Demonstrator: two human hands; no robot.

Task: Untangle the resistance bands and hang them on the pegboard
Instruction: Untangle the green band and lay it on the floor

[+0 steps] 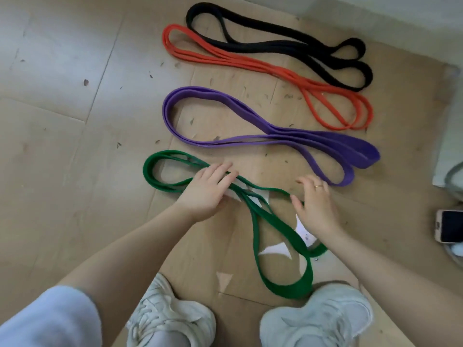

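Four resistance bands lie side by side on brown cardboard [250, 96] on the floor. The black band [275, 43] is farthest, then the orange band [253, 61], then the purple band [250, 141]. The green band [273, 221] lies nearest, its strands crossing in the middle and one loop reaching down to my shoes. My left hand [208, 189] rests flat with straight fingers on the green band's left part. My right hand [315, 201] hovers over the band's right part with fingers relaxed and spread, holding nothing. No pegboard is in view.
My two pale sneakers [170, 314] stand at the cardboard's near edge. A phone [449, 226] lies on the floor at the right edge, beside a grey cable [451, 176]. Pale floor tiles [50, 96] spread to the left. A wall base runs along the top right.
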